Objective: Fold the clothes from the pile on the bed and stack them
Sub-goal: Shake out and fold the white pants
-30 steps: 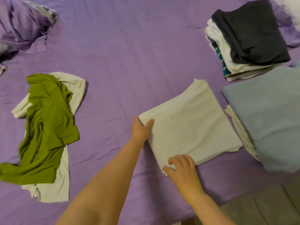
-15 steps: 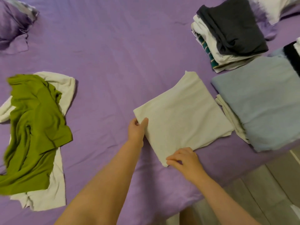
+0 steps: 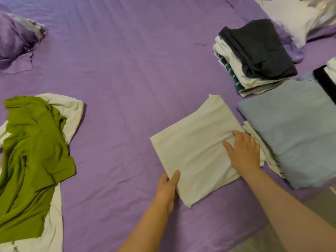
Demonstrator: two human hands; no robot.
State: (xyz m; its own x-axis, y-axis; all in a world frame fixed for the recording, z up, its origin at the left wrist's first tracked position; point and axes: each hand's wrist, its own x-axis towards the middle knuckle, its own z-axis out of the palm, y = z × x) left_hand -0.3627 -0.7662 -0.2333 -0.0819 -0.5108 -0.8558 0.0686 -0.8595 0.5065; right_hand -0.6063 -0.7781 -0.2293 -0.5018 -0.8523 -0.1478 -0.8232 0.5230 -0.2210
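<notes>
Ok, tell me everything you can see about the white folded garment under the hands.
The white garment is folded into a flat, rough rectangle of soft, off-white knit, lying at an angle on the purple sheet. Its surface is mostly smooth. The left hand grips its near left edge, thumb on top. The right hand presses flat on its right side, beside the blue stack. Its far corner sticks up slightly.

Both hands (image 3: 205, 168) on folded white garment (image 3: 196, 151)

two hands (image 3: 243, 151), two folded stacks (image 3: 258, 55), two unfolded garments (image 3: 31, 151)
</notes>
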